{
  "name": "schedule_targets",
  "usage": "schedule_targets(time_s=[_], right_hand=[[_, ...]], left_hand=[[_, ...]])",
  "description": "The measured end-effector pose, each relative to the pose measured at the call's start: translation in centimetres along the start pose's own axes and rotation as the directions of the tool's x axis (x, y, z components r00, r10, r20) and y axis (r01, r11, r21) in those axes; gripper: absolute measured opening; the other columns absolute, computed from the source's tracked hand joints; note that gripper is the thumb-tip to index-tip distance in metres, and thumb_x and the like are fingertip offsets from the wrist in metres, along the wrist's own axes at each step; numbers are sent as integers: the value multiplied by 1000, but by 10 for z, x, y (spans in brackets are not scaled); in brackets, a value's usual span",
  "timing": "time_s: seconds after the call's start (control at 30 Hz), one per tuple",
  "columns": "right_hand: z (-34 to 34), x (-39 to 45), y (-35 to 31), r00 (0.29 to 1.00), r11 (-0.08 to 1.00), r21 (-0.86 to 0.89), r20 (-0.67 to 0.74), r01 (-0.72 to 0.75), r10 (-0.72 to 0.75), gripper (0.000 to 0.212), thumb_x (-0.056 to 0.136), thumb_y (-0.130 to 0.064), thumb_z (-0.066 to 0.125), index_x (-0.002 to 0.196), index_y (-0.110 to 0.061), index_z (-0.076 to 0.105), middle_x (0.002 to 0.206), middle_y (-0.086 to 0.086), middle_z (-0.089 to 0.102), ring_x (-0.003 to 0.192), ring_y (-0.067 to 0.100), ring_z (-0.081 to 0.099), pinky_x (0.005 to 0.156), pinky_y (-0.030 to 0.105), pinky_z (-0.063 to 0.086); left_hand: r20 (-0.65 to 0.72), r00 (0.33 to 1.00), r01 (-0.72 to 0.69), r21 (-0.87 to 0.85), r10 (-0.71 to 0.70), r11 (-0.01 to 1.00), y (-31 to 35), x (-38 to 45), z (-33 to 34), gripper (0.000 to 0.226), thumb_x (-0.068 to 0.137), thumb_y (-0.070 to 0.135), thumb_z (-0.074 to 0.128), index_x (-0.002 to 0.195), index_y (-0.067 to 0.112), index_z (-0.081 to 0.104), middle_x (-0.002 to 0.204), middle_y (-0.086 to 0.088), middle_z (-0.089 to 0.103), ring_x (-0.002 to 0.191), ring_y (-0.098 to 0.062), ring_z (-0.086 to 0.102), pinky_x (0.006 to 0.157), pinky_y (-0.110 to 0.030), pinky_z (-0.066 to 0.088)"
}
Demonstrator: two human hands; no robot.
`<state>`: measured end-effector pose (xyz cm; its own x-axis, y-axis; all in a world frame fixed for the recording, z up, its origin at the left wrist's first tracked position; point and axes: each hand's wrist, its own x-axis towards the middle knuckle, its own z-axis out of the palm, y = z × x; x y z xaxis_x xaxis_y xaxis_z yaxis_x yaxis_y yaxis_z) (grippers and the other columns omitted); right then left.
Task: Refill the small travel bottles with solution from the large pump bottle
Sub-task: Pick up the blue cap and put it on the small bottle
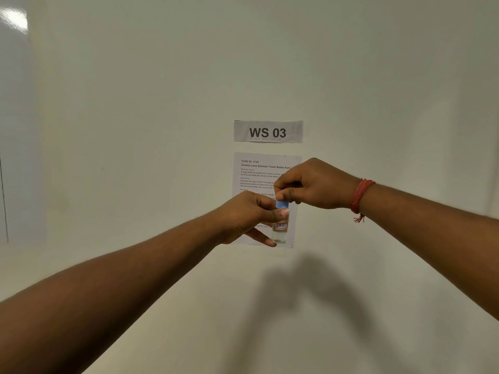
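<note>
I hold a small clear travel bottle [280,233] upright in front of the wall, at the middle of the head view. It carries a small red-framed label and a pale liquid in its lower part. My left hand [248,217] grips its body, thumb across the neck. My right hand [316,184] comes from above and pinches the light blue cap [282,205] between thumb and fingers. The large pump bottle is out of view.
A white wall fills the view. On it hangs a "WS 03" sign [268,131] and, below, a printed task sheet [259,171] partly hidden behind my hands. My right wrist wears a red thread band [360,197]. No table surface shows.
</note>
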<state>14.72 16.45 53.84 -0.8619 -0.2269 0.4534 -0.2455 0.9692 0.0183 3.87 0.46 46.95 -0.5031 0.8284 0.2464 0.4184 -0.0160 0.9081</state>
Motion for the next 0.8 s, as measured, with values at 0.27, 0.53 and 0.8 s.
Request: schedule_targets(time_s=[0.27, 0.53, 0.8], right_hand=[[11, -4, 3, 999, 999, 39, -41, -35, 37, 6, 91, -33, 64, 92, -30, 69, 88, -6, 71, 73, 6, 62, 66, 18, 48], [54, -19, 12, 995, 987, 145, -52, -74, 82, 14, 90, -35, 67, 102, -29, 71, 92, -6, 71, 85, 14, 63, 75, 28, 55], [147, -62, 14, 990, 935, 332, -22, -124, 139, 17, 88, -37, 68, 100, -26, 72, 83, -1, 69, 78, 19, 63, 75, 44, 54]], left_hand=[[22, 1000, 12, -49, -11, 999, -9, 3, -1, 26, 94, 21, 72, 116, 9, 76, 116, -7, 76, 107, -24, 73, 75, -45, 65], [16, 999, 30, -63, -29, 998, -44, 1, 7, 23, 90, 22, 75, 111, 14, 79, 123, -5, 71, 104, -24, 74, 77, -46, 64], [-7, 992, 125, -37, -125, 992, -122, -24, 38, 19, 89, 18, 78, 107, 11, 78, 111, -7, 75, 100, -23, 74, 77, -45, 65]])
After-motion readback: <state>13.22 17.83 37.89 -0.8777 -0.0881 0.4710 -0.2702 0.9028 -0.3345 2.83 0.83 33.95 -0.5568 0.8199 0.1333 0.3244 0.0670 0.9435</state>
